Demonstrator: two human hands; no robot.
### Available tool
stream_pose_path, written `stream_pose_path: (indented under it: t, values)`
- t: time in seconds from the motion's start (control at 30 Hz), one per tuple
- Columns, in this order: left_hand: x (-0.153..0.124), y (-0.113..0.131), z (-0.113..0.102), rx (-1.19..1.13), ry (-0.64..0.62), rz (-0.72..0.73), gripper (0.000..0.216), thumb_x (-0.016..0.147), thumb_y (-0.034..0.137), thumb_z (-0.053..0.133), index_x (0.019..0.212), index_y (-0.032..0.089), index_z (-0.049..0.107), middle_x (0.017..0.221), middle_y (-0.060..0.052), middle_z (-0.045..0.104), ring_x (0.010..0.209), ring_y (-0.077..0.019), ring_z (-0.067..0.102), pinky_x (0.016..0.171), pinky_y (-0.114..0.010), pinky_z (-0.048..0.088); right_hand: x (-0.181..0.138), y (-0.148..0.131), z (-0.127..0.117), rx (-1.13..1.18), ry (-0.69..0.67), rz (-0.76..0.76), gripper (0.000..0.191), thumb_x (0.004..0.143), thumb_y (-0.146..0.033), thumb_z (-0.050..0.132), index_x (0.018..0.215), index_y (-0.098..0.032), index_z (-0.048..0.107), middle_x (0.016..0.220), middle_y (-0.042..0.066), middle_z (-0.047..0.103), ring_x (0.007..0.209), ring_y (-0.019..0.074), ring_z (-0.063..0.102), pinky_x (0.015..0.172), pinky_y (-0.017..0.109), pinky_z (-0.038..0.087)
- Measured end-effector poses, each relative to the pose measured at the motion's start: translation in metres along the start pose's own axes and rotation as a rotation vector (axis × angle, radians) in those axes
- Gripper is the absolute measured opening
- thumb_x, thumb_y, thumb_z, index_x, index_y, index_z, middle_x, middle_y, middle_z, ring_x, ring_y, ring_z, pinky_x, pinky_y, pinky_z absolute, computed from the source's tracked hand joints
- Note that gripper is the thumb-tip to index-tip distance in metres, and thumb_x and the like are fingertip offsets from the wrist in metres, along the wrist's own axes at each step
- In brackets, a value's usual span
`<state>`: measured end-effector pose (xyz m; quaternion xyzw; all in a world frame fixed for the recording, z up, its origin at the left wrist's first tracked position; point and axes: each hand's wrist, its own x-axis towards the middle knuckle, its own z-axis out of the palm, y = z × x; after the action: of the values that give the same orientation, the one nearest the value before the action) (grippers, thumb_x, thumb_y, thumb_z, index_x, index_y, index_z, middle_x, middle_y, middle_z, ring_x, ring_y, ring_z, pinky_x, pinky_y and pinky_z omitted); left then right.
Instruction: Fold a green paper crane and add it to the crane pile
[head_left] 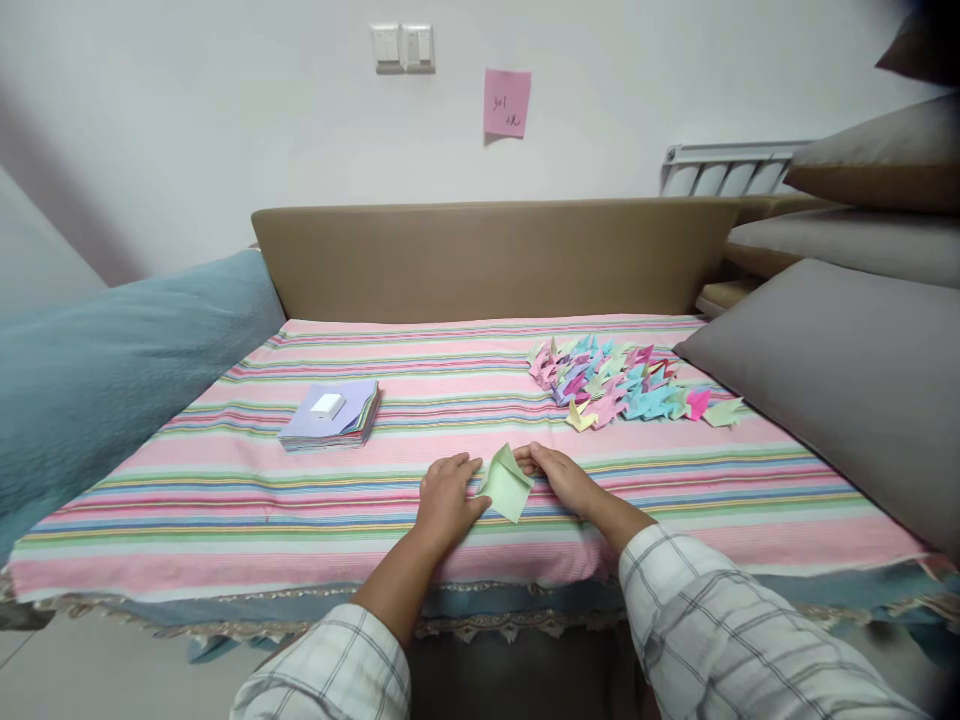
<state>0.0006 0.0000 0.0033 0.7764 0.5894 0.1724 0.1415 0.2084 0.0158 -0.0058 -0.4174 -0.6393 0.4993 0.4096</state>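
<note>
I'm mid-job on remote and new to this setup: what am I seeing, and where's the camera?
There's no machine here, just one person's two bare hands. The only picture comes from a camera worn on the head, looking forward and down. The left hand and right hand have their fingers at opposite sides of a creased pale green paper; how firmly each grips is hard to tell. On the striped cloth, a paper stack topped by a small white object lies left; colourful folded papers lie clustered right.
</note>
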Motion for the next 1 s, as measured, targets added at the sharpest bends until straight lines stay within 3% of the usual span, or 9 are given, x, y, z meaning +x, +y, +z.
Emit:
stream_pose_path:
  t: [0.4, 0.63, 0.77, 1.0]
  values:
    - [-0.0010, 0.0031, -0.0001, 0.035, -0.036, 0.058, 0.056, 0.071, 0.028, 0.062, 0.125, 0.036, 0.051, 0.139, 0.000, 0.044, 0.125, -0.0252, 0.037, 0.102, -0.044, 0.028, -0.0017, 0.0005, 0.0019, -0.073, -0.001, 0.010, 0.057, 0.087, -0.060, 0.031, 0.100, -0.017, 0.065, 0.096, 0.008, 0.067, 0.092, 0.0206, 0.058, 0.090, 0.037, 0.042]
    - [-0.0028, 0.0049, -0.0004, 0.047, -0.031, 0.083, 0.051, 0.073, 0.026, 0.060, 0.123, 0.035, 0.053, 0.139, -0.002, 0.044, 0.124, -0.0264, 0.038, 0.101, -0.047, 0.028, -0.0011, 0.0027, -0.0002, -0.207, 0.048, 0.013, 0.034, 0.084, -0.045, 0.046, 0.105, -0.021, 0.057, 0.102, 0.004, 0.062, 0.091, 0.0175, 0.056, 0.086, 0.033, 0.043]
    - [-0.0035, 0.0058, -0.0008, 0.051, -0.035, 0.088, 0.051, 0.073, 0.025, 0.059, 0.123, 0.036, 0.053, 0.139, -0.001, 0.044, 0.124, -0.0265, 0.038, 0.101, -0.047, 0.028, -0.0012, 0.0020, -0.0015, -0.206, 0.043, 0.030, 0.031, 0.083, -0.041, 0.048, 0.105, -0.021, 0.057, 0.100, 0.003, 0.062, 0.091, 0.0175, 0.056, 0.084, 0.032, 0.043]
    - [-0.0045, 0.0056, 0.0043, 0.107, -0.029, 0.161, 0.054, 0.072, 0.018, 0.055, 0.122, 0.037, 0.054, 0.141, -0.002, 0.041, 0.125, -0.0268, 0.036, 0.101, -0.048, 0.025, -0.0017, 0.0016, -0.0007, -0.320, 0.026, -0.026, 0.022, 0.081, -0.032, 0.050, 0.092, -0.018, 0.062, 0.088, 0.002, 0.065, 0.080, 0.0164, 0.057, 0.075, 0.029, 0.044]
